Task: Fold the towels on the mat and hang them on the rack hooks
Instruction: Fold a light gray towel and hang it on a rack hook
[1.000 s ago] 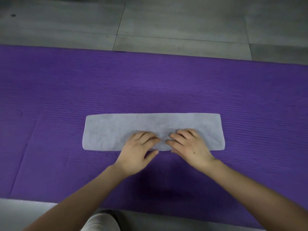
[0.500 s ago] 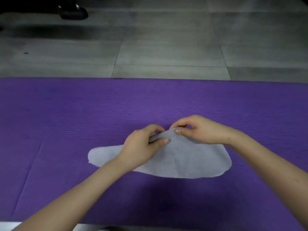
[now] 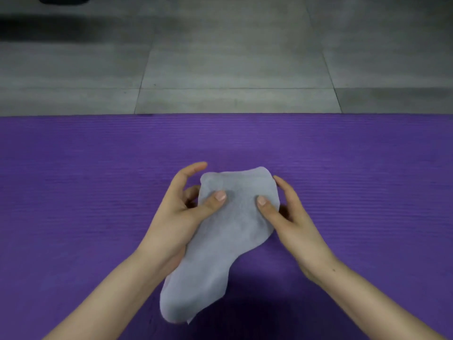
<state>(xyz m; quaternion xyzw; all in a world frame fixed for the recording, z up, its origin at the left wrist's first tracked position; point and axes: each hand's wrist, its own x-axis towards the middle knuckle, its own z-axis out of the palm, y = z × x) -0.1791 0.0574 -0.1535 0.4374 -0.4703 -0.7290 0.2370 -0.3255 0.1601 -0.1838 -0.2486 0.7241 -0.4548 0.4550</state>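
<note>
A pale grey folded towel (image 3: 220, 246) is lifted off the purple mat (image 3: 73, 192) and hangs down toward me, its lower end drooping. My left hand (image 3: 179, 214) grips its upper left side, thumb on top and fingers behind. My right hand (image 3: 286, 217) holds the upper right side the same way, thumb pressed on the cloth. No rack or hooks are in view.
Beyond the mat's far edge lies a grey tiled floor (image 3: 232, 69). A dark object (image 3: 63, 0) sits at the top left corner, with a dark shadow band below it. The mat stretches across the whole width of the view.
The towel lay flat as a long strip under both hands; both hands pinched its middle, and now it is raised off the mat and hangs doubled. The view has tilted upward.
</note>
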